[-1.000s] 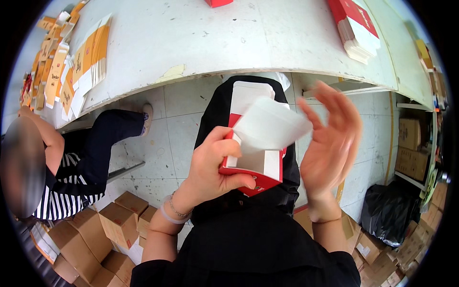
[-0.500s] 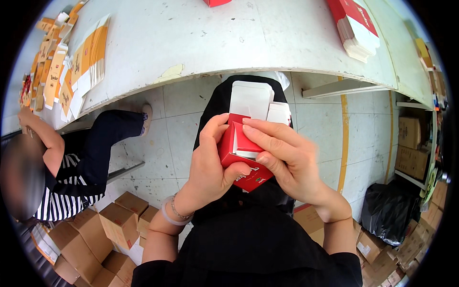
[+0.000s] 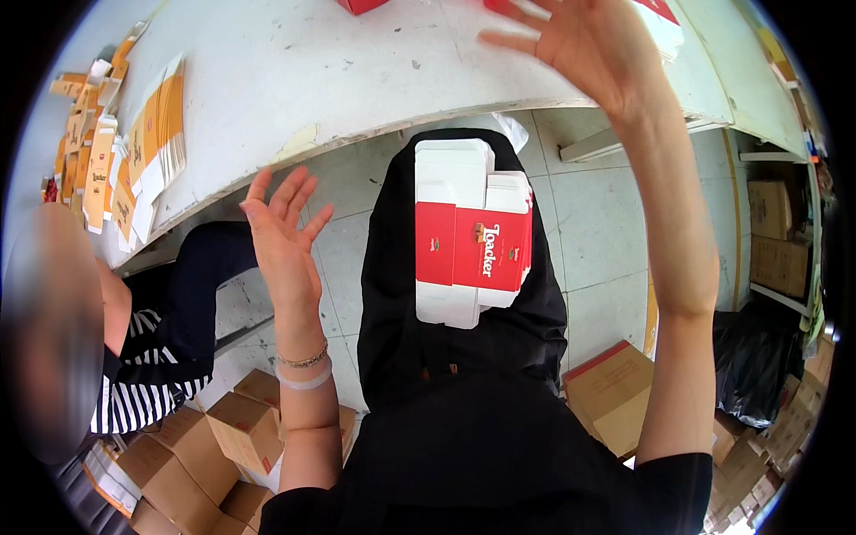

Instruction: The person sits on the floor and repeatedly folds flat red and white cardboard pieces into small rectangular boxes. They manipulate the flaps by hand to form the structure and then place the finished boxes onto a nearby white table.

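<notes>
Flat, folded red and white cartons (image 3: 477,245) lie stacked across my lap on the black clothing. My left hand (image 3: 287,241) is raised near the table's front edge, left of the stack, fingers spread and nothing in it. Reaching far over the table, my right hand (image 3: 593,49) has its thumb and fingers stretched apart. By its fingertips, cut off at the upper edge, is a small bit of something red (image 3: 496,5); contact between them cannot be made out. Another red box (image 3: 361,4) sits further left on the table, partly out of view.
The white table (image 3: 357,80) has a worn edge. Orange and white flat cartons (image 3: 160,125) stand at its left. A person in a striped top (image 3: 147,357) sits there. Brown boxes (image 3: 615,392) and a black bag (image 3: 758,366) are on the floor; more red cartons (image 3: 664,27) lie far right.
Both hands have parted from the red box they were folding over my lap. My right hand has swung forward over the table; my left has moved out leftward and opened.
</notes>
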The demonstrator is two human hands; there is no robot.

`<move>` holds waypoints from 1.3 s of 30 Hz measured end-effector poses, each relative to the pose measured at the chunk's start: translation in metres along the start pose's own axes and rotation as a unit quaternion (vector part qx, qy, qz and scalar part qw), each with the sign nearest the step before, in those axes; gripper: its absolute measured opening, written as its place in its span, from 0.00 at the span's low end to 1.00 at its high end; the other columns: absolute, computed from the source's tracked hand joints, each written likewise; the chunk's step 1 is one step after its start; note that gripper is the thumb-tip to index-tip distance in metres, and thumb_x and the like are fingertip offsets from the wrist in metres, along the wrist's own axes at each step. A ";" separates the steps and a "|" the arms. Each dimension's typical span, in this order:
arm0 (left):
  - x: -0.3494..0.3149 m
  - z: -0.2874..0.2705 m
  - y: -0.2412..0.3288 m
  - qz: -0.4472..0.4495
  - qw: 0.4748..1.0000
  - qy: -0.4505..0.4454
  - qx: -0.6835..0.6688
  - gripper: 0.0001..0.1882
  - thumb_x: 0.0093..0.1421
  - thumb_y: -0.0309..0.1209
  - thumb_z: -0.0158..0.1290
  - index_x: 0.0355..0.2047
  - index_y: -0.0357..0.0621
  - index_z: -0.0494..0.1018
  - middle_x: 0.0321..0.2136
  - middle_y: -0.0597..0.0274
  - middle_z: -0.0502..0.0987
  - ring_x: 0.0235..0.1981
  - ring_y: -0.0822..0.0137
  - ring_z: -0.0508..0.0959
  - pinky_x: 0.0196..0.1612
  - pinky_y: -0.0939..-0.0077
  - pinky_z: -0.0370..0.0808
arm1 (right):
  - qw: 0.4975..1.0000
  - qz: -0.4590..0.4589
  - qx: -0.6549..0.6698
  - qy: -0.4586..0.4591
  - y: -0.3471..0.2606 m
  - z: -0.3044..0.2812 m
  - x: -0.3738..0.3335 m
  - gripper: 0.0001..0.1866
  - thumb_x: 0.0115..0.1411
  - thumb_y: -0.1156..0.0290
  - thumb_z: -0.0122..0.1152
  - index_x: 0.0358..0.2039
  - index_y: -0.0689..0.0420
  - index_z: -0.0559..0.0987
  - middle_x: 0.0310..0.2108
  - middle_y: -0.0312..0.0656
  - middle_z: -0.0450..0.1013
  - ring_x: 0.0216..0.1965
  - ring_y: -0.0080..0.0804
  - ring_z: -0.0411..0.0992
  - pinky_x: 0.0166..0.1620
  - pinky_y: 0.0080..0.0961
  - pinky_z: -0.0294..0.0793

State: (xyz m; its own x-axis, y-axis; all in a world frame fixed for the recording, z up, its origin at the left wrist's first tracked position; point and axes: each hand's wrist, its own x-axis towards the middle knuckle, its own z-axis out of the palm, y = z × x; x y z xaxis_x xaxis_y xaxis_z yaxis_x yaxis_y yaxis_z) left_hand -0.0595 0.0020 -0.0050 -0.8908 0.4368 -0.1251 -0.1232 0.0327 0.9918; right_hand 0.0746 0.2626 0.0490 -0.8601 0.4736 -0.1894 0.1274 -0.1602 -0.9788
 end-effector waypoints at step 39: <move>-0.075 0.039 -0.004 0.074 0.946 -0.291 -0.121 0.36 0.52 0.43 0.66 0.50 0.46 0.54 0.43 0.62 0.67 0.39 0.73 0.73 0.39 0.81 0.73 | 0.887 -0.397 -0.227 0.063 0.041 0.076 -0.104 0.22 0.50 0.65 0.68 0.40 0.68 0.74 0.31 0.49 0.74 0.30 0.44 0.72 0.34 0.32 0.71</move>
State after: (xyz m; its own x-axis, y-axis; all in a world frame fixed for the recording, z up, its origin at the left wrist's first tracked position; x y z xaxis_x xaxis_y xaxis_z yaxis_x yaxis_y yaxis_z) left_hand 0.0251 0.0037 0.0010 -0.5239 0.8433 0.1203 -0.1748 -0.2447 0.9537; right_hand 0.1316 0.1414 0.0345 -0.7093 0.3788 0.5944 -0.2834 0.6189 -0.7325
